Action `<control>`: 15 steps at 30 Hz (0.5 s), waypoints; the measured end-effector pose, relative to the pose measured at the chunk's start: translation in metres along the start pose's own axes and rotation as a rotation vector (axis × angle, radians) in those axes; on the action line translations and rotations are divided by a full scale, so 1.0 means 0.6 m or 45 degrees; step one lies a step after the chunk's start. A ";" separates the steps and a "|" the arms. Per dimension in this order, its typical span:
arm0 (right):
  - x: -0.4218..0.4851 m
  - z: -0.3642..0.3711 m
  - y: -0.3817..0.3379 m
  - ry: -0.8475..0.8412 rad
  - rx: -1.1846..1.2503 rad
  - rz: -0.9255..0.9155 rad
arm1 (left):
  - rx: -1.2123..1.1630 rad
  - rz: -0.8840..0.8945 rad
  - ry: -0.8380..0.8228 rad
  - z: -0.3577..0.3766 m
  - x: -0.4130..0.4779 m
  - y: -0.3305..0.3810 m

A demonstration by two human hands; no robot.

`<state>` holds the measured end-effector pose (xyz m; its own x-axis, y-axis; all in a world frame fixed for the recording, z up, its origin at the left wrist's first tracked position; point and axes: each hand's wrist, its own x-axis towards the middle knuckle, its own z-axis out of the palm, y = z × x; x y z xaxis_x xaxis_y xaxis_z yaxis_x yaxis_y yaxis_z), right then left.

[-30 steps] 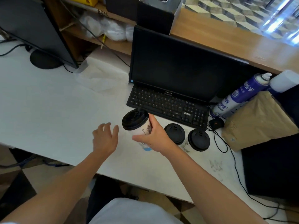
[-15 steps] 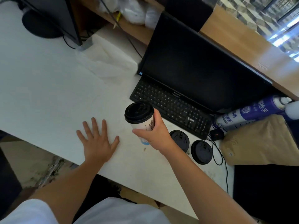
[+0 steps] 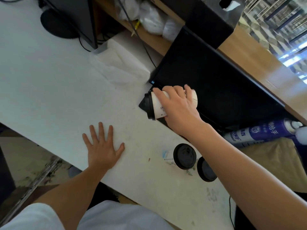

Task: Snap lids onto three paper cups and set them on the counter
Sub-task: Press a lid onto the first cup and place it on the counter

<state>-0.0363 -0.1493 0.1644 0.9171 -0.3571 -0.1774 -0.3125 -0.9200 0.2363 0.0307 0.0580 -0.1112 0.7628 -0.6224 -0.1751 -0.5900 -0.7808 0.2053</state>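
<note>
**Lidded cup held sideways by the monitor**

White counter (image 3: 54, 90) carries a dark monitor (image 3: 214, 90) at its far side. Right hand (image 3: 179, 107) wraps a paper cup (image 3: 158, 105) tipped on its side at the monitor's near-left corner, black lid (image 3: 148, 106) on, contents hidden. Nearer than the monitor stand two more lidded cups (image 3: 184, 156) (image 3: 206, 170), side by side. Left hand (image 3: 102, 151) lies flat, fingers spread, left of them.

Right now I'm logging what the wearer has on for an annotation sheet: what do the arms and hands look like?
Both arms are bare along their whole visible length. The left hand and right hand wear no gloves, and no rings, watch or bracelet show. A white short sleeve sits at the left shoulder, seemingly part of a white shirt.
</note>
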 end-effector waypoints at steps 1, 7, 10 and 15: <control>0.005 -0.001 -0.002 -0.028 -0.107 -0.021 | 0.003 -0.001 0.003 0.000 0.000 0.000; 0.021 0.031 -0.034 -0.175 -0.533 -0.157 | 0.010 -0.014 -0.009 -0.003 0.000 0.001; 0.022 0.052 -0.053 -0.251 -0.684 -0.141 | 0.021 -0.025 -0.021 -0.004 0.000 0.001; 0.015 0.077 -0.095 -0.481 -0.924 -0.051 | 0.027 -0.037 -0.041 -0.003 0.002 0.002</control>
<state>-0.0216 -0.1074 0.1052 0.7382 -0.4756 -0.4784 0.0755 -0.6464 0.7592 0.0316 0.0566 -0.1095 0.7709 -0.6008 -0.2117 -0.5735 -0.7992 0.1797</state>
